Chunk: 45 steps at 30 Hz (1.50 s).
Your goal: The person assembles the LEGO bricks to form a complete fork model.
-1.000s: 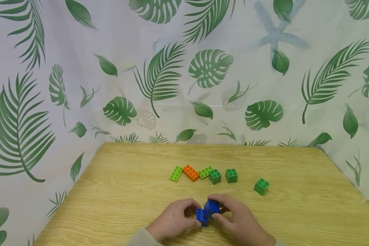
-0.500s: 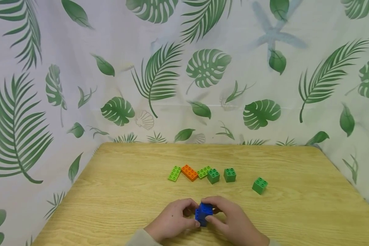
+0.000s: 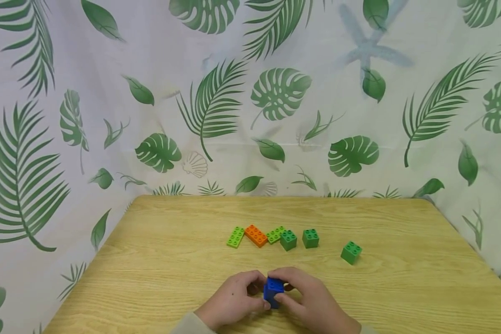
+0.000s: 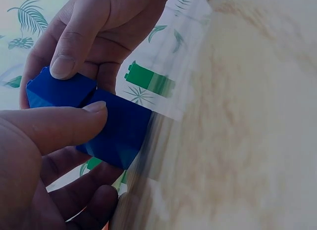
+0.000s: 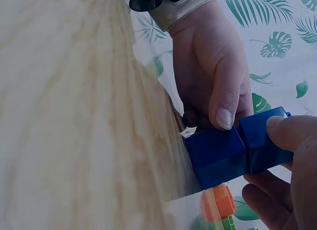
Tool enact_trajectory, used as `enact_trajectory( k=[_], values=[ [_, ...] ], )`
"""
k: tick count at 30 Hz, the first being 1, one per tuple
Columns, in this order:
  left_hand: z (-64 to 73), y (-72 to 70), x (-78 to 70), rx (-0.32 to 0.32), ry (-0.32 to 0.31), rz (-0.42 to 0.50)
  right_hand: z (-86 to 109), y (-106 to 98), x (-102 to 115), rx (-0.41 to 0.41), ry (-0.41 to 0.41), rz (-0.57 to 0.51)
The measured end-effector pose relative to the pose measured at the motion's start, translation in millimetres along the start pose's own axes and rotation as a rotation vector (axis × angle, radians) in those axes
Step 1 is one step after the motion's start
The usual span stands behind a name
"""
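Two dark blue bricks (image 3: pixel 272 291) sit pressed together near the table's front edge, held between both hands. My left hand (image 3: pixel 256 293) pinches the lower blue brick (image 4: pixel 119 133), its thumb lying on the brick's side. My right hand (image 3: pixel 292 290) grips the other blue brick (image 5: pixel 265 141) with thumb and fingers curled round it. In the right wrist view the lower blue brick (image 5: pixel 218 156) rests against the wooden table (image 5: pixel 74 116). Fingers hide most of the join.
Farther back on the table (image 3: pixel 171 260) lie a light green brick (image 3: pixel 235 237), an orange brick (image 3: pixel 255 235), another light green brick (image 3: pixel 275 234) and three green cubes (image 3: pixel 288 240), (image 3: pixel 311 238), (image 3: pixel 351 252). A leaf-print cloth (image 3: pixel 108 116) hangs behind and beside the table.
My right hand has brought its blue brick left and down onto the one in my left hand; the two now sit squarely together. The other bricks have not moved.
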<state>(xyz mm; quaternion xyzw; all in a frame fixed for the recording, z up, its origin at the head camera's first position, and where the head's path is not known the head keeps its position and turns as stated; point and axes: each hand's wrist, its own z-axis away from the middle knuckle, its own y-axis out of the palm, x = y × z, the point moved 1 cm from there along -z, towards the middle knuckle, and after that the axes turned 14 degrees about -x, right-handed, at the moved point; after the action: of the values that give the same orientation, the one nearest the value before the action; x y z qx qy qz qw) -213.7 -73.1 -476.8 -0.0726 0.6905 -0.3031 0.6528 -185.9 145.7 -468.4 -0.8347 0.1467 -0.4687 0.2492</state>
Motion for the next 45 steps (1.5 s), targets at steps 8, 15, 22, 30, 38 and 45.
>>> enact_trajectory(
  k=[8, 15, 22, 30, 38, 45],
  values=[
    [0.8, -0.3, 0.7, 0.004, -0.006, 0.01, 1.1, 0.7, 1.4, -0.018, -0.06, -0.003],
    [-1.4, -0.1, 0.4, 0.009, -0.006, -0.01, 0.4, 1.3, 3.0, 0.026, -0.055, 0.054],
    [-0.6, 0.3, -0.1, 0.004, -0.016, -0.004, 0.6, 1.3, 3.6, 0.031, -0.046, 0.018],
    [-0.3, 0.7, 2.2, 0.0, -0.026, -0.003, 0.0, 2.1, 1.0, 0.04, -0.038, -0.033],
    [0.2, -1.0, 2.9, 0.013, 0.003, 0.016, 1.2, 2.9, -1.2, 0.054, -0.042, -0.013],
    [1.0, -5.2, 0.3, 0.022, 0.01, 0.103, 2.4, 2.1, -2.0, 0.033, 0.002, -0.023]
  ],
)
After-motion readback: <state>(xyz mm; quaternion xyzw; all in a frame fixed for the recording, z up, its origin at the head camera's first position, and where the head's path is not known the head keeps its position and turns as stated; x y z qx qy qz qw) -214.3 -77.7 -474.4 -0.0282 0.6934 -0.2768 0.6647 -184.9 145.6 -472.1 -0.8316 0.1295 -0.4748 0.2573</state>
